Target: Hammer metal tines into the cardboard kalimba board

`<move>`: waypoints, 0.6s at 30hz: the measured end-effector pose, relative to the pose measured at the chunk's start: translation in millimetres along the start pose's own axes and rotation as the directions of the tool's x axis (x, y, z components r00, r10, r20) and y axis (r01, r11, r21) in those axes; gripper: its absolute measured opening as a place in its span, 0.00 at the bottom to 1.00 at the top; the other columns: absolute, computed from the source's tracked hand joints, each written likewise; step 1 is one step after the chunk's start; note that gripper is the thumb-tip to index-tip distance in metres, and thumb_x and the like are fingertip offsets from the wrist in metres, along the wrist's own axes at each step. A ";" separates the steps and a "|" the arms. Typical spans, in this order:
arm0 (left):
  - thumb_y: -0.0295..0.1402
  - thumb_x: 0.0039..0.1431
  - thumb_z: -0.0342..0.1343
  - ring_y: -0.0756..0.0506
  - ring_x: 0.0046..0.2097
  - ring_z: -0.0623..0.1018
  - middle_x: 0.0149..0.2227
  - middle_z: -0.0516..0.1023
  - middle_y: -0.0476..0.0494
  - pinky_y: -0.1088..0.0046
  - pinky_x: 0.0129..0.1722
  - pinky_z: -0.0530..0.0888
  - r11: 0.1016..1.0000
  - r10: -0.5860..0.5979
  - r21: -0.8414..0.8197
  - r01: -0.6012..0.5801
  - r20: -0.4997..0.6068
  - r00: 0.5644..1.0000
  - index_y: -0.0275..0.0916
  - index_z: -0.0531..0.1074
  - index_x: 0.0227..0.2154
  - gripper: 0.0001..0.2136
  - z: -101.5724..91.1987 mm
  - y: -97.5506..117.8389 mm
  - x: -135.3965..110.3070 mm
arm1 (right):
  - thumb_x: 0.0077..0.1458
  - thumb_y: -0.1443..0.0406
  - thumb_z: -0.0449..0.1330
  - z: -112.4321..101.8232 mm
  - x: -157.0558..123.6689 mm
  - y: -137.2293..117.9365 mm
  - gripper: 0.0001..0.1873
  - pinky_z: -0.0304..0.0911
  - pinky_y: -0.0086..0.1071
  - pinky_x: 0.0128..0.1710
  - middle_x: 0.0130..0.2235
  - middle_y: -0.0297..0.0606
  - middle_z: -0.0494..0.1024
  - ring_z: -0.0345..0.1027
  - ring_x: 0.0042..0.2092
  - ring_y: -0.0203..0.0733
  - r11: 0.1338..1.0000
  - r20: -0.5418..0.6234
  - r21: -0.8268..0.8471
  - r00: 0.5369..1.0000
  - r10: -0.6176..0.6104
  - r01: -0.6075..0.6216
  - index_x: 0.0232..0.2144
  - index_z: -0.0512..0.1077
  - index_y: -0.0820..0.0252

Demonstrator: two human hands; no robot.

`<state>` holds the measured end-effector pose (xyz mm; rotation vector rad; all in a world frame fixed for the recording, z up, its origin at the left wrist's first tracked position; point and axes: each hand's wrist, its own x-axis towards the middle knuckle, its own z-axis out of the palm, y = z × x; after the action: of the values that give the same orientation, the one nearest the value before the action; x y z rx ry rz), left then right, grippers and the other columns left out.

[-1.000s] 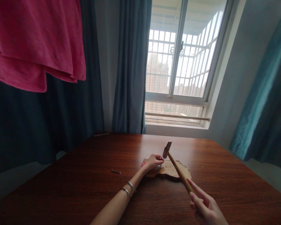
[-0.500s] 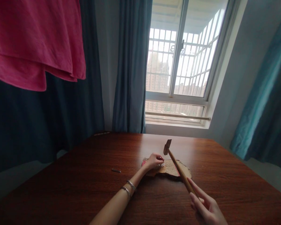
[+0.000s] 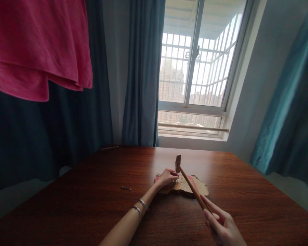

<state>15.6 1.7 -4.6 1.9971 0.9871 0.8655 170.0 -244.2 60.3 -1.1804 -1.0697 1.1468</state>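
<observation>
My right hand [image 3: 222, 227] grips the wooden handle of a small hammer [image 3: 188, 181], whose metal head hangs just above my left fingertips. My left hand [image 3: 167, 176] is pinched on something too small to name, held against a flat tan piece dotted with holes [image 3: 192, 186] that lies on the brown wooden table [image 3: 92, 205]. A pink strip shows along that piece's far edge. Two bracelets circle my left wrist.
A small dark metal pin [image 3: 126, 188] lies on the table to the left. Beyond the table's far edge are a window [image 3: 195, 68] and blue curtains [image 3: 143, 75]. A pink cloth [image 3: 38, 44] hangs at the upper left.
The hammer head has come down and to the left, closer to my left fingers. My left hand has stayed on the holed piece.
</observation>
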 end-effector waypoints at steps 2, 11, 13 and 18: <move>0.31 0.42 0.54 0.50 0.29 0.71 0.25 0.75 0.47 0.79 0.27 0.63 1.000 0.023 -0.020 -0.023 0.000 1.000 0.31 0.76 0.26 0.10 0.2 -0.2 0.0 | 0.46 0.50 0.58 0.2 1.4 3.8 0.40 0.31 0.26 0.18 0.18 0.22 0.48 0.37 0.19 0.26 1.000 -0.017 0.012 1.000 -0.018 0.018 0.55 0.58 0.71; 0.32 0.42 0.55 0.49 0.30 0.71 0.25 0.76 0.47 0.79 0.28 0.64 1.000 -0.011 0.017 0.011 -0.004 1.000 0.32 0.76 0.26 0.10 -0.6 1.8 -1.1 | 0.42 0.47 0.59 -4.5 0.2 4.5 0.40 0.30 0.25 0.17 0.18 0.24 0.50 0.36 0.18 0.26 1.000 -0.070 0.009 0.997 0.011 -0.010 0.53 0.62 0.66; 0.32 0.42 0.55 0.49 0.30 0.72 0.26 0.76 0.46 0.78 0.29 0.64 1.000 -0.011 0.026 0.012 -0.013 1.000 0.32 0.76 0.27 0.10 -0.6 1.9 -1.1 | 0.44 0.48 0.58 -4.7 -2.1 0.8 0.41 0.29 0.24 0.16 0.18 0.24 0.49 0.35 0.18 0.25 0.998 -0.053 0.043 0.998 0.037 -0.035 0.56 0.58 0.66; 0.33 0.43 0.55 0.49 0.30 0.72 0.26 0.76 0.47 0.79 0.29 0.64 1.000 0.001 0.025 -0.001 0.007 1.000 0.32 0.76 0.26 0.10 -0.4 1.5 -1.0 | 0.43 0.49 0.60 -5.7 -1.9 6.4 0.41 0.32 0.23 0.17 0.18 0.24 0.49 0.38 0.20 0.27 0.999 -0.072 0.043 0.997 0.013 -0.009 0.54 0.61 0.70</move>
<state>15.3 0.3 -3.4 2.0201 0.9976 0.8498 174.9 -246.6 53.4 -1.1867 -0.9803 1.1219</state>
